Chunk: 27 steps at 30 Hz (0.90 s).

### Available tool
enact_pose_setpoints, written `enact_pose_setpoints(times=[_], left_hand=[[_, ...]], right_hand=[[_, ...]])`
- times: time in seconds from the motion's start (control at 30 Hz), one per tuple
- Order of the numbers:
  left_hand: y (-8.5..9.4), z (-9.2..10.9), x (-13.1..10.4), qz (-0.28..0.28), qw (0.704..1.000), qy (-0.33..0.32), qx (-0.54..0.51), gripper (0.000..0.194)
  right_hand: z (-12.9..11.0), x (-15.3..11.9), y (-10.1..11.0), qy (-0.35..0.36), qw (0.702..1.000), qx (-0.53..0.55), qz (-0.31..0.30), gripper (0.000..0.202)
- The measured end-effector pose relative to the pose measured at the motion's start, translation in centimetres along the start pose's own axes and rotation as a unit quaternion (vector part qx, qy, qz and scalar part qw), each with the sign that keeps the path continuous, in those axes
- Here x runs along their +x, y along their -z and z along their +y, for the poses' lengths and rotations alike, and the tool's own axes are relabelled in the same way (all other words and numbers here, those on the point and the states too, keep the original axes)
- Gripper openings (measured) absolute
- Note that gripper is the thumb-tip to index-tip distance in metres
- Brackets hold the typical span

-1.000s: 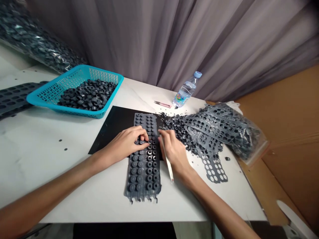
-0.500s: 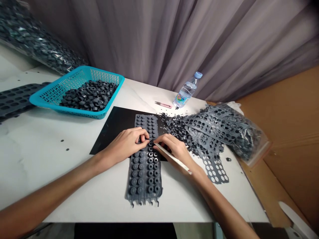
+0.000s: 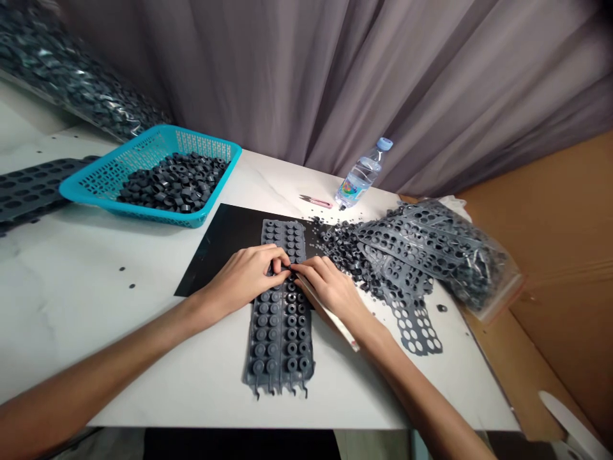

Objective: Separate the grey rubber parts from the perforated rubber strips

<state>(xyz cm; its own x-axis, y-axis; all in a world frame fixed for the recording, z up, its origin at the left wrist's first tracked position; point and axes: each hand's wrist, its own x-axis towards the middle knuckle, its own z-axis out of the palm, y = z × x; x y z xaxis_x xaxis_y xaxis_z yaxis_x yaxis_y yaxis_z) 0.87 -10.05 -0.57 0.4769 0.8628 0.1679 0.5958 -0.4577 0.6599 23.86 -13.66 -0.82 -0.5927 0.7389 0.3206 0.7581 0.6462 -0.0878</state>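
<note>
A grey rubber sheet [image 3: 280, 332] with rows of round knobs lies lengthwise before me. Its lower right columns show open holes in the knobs, while the left columns look capped. My left hand [image 3: 253, 271] rests over the sheet's upper middle, thumb and fingers pinched at the knobs; what lies between the fingertips is too small to make out. Close against it, my right hand [image 3: 330, 284] is closed on a slim white stick-like tool [image 3: 342, 329]. The tool's tip is hidden among the fingers. Under the sheet is a black mat [image 3: 205, 262].
At left stand a turquoise basket [image 3: 196, 220] of rubber rings and a dark perforated sheet [image 3: 29, 185]. Behind lies a large clear bag [image 3: 71, 83] of pieces. Right: a pile of small parts [image 3: 347, 246], punched sheets [image 3: 412, 319], a water bottle [image 3: 361, 176], pink-handled snips [image 3: 318, 201].
My right hand has moved slightly toward my left, and the white tool has turned steeper, its rear end lower and further left. My left hand keeps its pinch at nearly the same spot.
</note>
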Motion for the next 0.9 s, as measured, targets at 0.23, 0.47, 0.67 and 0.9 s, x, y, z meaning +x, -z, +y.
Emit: enact_pose_setpoints(times=[0.23, 0.47, 0.67, 0.9], left_hand=[[-0.1, 0.6, -0.4, 0.000, 1.000, 0.012, 0.009, 0.006], [0.7, 0.5, -0.6, -0.022, 0.998, -0.022, 0.059, 0.017], [0.8, 0.5, -0.6, -0.032, 0.991, -0.076, 0.104, 0.022], [0.6, 0.3, -0.7, -0.041, 0.989, -0.077, 0.117, 0.023]], right_hand=[[0.1, -0.1, -0.4, -0.201, 0.975, -0.073, 0.055, 0.035], [2.6, -1.5, 2.2, -0.189, 0.974, 0.125, 0.004, 0.039], [1.5, -1.1, 3.2, -0.084, 0.970, 0.224, -0.037, 0.022], [1.0, -0.9, 3.9, -0.064, 0.976, 0.202, -0.052, 0.022]])
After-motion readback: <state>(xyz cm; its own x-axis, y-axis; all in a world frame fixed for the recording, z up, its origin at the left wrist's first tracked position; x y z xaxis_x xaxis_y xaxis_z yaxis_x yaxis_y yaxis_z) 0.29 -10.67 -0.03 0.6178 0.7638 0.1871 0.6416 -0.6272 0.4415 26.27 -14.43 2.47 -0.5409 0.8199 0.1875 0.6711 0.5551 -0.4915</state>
